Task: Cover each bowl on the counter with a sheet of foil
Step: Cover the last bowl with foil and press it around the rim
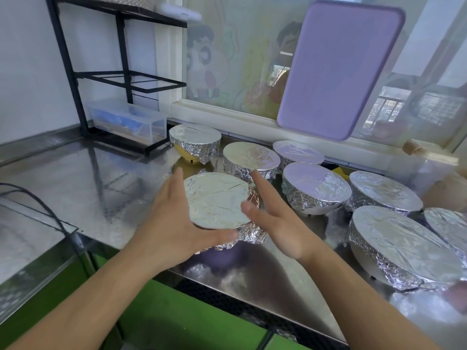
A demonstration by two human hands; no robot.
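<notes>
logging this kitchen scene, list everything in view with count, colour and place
foil-covered round bowls: eight visible, silver foil, clustered on the counter centre to right; the far-left one shows yellow below its foil
stainless steel counter: one, grey, across the frame
purple rectangular plastic board: one, leaning on the window
black metal shelf rack: one, back left
clear plastic storage box: one, blue contents, under the rack
left hand: one, fingers straight, against the left side of the nearest bowl
right hand: one, open, at that bowl's right side
</notes>
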